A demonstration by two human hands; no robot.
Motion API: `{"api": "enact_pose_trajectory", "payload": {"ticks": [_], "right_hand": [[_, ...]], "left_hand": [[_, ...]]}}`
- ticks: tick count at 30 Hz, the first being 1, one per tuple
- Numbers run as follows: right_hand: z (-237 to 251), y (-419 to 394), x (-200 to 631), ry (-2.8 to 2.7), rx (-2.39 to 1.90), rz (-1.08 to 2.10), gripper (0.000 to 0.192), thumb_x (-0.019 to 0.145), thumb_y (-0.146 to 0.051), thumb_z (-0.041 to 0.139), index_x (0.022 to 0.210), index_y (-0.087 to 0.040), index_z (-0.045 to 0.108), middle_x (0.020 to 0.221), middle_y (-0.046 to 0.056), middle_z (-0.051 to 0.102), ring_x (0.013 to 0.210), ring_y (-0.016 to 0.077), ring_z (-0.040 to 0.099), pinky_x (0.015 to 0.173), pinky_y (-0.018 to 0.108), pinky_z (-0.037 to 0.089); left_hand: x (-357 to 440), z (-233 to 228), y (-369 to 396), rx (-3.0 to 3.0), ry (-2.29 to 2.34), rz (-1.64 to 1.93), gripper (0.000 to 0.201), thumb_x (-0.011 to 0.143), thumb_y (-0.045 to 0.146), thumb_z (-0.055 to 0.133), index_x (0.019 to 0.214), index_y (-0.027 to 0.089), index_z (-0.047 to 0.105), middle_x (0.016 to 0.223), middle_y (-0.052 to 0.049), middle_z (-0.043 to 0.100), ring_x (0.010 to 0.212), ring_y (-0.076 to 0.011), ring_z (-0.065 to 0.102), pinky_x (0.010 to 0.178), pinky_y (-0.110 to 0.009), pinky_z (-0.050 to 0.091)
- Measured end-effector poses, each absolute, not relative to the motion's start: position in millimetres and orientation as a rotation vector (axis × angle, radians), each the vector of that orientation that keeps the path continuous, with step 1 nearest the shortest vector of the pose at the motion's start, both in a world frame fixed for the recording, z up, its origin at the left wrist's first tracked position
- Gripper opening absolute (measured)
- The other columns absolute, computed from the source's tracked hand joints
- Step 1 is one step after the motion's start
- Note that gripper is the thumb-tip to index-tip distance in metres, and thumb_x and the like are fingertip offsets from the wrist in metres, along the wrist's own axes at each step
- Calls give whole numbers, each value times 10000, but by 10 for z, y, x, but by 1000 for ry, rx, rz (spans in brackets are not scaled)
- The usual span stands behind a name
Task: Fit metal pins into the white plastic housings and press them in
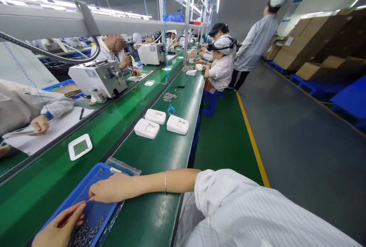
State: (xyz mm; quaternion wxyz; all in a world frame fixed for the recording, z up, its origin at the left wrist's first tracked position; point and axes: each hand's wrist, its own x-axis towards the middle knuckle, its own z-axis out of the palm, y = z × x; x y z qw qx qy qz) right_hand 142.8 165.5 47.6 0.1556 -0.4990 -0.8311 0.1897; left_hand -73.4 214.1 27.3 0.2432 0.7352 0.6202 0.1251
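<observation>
Both of my hands are over a blue tray (74, 190) near the front of the green bench. My left hand (61, 224) is pinched, thumb against fingers. Its fingertips nearly meet those of my right hand (113, 188), which is closed and pointing left. Whatever lies between the fingertips is too small to name. Below, a pile of small metal parts (87, 233) fills the near end of the tray. A clear plastic bag (124, 166) sticks out by the tray's far right corner.
Three white device housings (146, 128) stand farther up the bench, before a pile of small parts (169, 97). A white device with a screen (80, 147) lies on the green belt (114, 117). Coworkers sit along both sides; a blue coiled cord (167, 67) hangs over the bench.
</observation>
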Motion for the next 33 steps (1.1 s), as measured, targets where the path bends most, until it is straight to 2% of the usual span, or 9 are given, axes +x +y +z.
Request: {"api": "enact_pose_trajectory", "payload": {"ticks": [6, 12, 17, 19, 21, 24, 27, 31, 33], "right_hand": [[631, 1037, 1752, -2366, -1436, 416, 320, 1049, -451, 315, 1114, -227, 534, 1186, -7, 686, 890, 131, 678, 513, 263, 422], [735, 465, 2487, -2051, -1949, 415, 266, 1037, -427, 391, 1123, -243, 562, 1163, -21, 683, 877, 134, 692, 612, 253, 468], [683, 305, 3253, -1614, -2318, 207, 315, 1060, -352, 307, 1254, -176, 483, 1282, 97, 612, 950, 179, 690, 786, 312, 512], [623, 292, 3489, -1467, -2431, 137, 368, 1064, -312, 248, 1344, -141, 413, 1347, 161, 561, 971, 201, 688, 787, 325, 512], [538, 271, 3612, -1373, -2520, 109, 400, 1060, -277, 207, 1376, -108, 385, 1344, 204, 553, 938, 221, 691, 747, 328, 506], [385, 189, 3546, -1374, -2576, 136, 372, 1059, -299, 229, 1257, -123, 491, 1188, 159, 635, 836, 214, 692, 699, 306, 484], [289, 89, 3371, -1410, -2577, 145, 382, 1067, -359, 218, 1209, -174, 520, 1165, 109, 642, 844, 188, 690, 679, 271, 466], [342, 129, 3488, -1297, -2663, 92, 499, 1057, -315, 67, 1365, -116, 405, 1431, 229, 466, 1043, 231, 670, 727, 295, 481], [406, 208, 3667, -1262, -2711, 110, 494, 1049, -281, 72, 1358, -77, 400, 1440, 270, 441, 1046, 258, 669, 757, 323, 487]], "left_hand": [[-574, 298, 1900, 2082, 1650, 293, 496, 838, 660, 436, 1024, 319, 744, 1126, -16, 745, 1042, -325, 707, 890, -463, 557], [-529, 125, 1896, 2228, 1491, 336, 497, 883, 608, 382, 1079, 283, 702, 1220, -34, 705, 1136, -329, 661, 1002, -502, 520], [-436, 84, 1932, 2324, 1420, 410, 554, 904, 583, 351, 1174, 214, 662, 1203, -104, 700, 1163, -364, 644, 1043, -539, 500], [-344, 124, 1895, 2443, 1371, 533, 579, 902, 600, 376, 1197, 189, 659, 1341, -144, 628, 1252, -410, 587, 1091, -590, 451], [-226, 178, 1782, 2503, 1393, 732, 576, 875, 612, 455, 1253, 218, 638, 1550, -128, 436, 1341, -470, 495, 1110, -656, 404], [-50, 210, 1451, 2513, 1356, 975, 594, 850, 560, 566, 1414, 384, 506, 1654, -22, 235, 1395, -484, 425, 1116, -703, 372], [89, 112, 1007, 2660, 1001, 1014, 743, 863, 409, 629, 1528, 471, 305, 1652, -17, 200, 1442, -447, 369, 1141, -689, 352], [192, -101, 488, 2769, 740, 851, 829, 902, 282, 595, 1577, 483, 159, 1617, -71, 241, 1472, -412, 315, 1166, -699, 313], [211, -159, 332, 2783, 688, 770, 803, 931, 259, 549, 1583, 478, 136, 1586, -83, 299, 1484, -384, 305, 1199, -691, 273]]}}
